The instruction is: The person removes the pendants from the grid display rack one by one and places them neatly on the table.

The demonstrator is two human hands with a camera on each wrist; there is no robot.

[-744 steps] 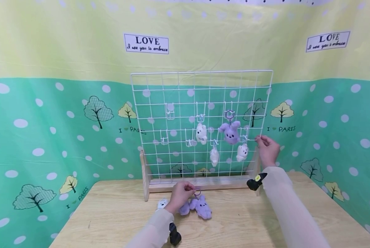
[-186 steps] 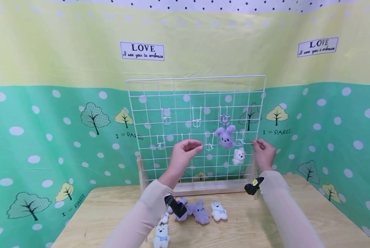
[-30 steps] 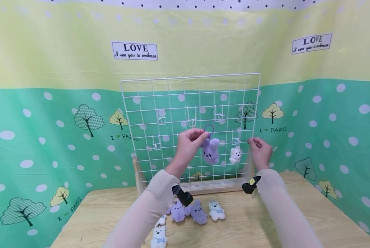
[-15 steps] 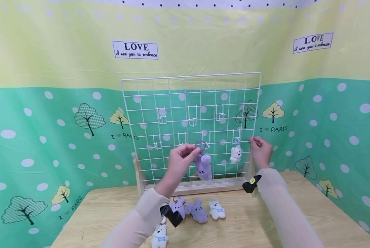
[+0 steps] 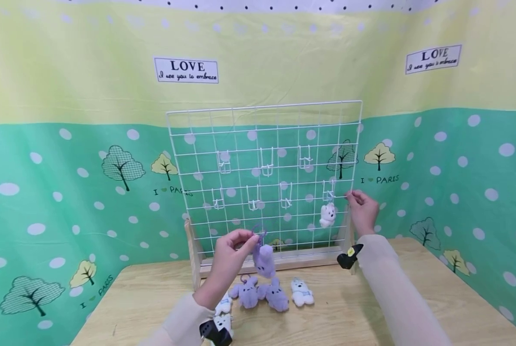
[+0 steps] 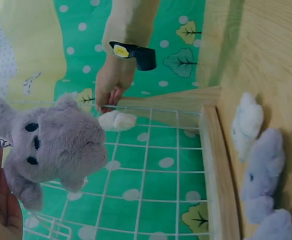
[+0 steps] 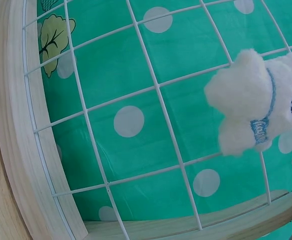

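Note:
My left hand (image 5: 229, 257) pinches the ring end of a purple bunny plush keychain (image 5: 264, 262), which dangles in front of the rack's base. In the left wrist view the bunny (image 6: 60, 142) hangs beside my fingertips. My right hand (image 5: 363, 211) grips the right edge of the white wire grid rack (image 5: 264, 105). Near it, a white bear plush keychain (image 5: 328, 215) hangs from a lower hook; the right wrist view shows the bear (image 7: 256, 100) with a blue scarf. The other hooks, such as the upper hook (image 5: 267, 168), carry nothing.
Below the rack on the wooden table (image 5: 349, 312) lie a purple bunny (image 5: 246, 294), another purple bunny (image 5: 276, 295) and a white bear (image 5: 302, 293). More white bears (image 5: 223, 324) lie partly behind my left arm. A patterned curtain (image 5: 67, 202) surrounds the table.
Two white bears and the purple bunny have left their hooks. Over the last second my left hand lowered the bunny down and leftward from the upper right. My right hand stayed on the grid.

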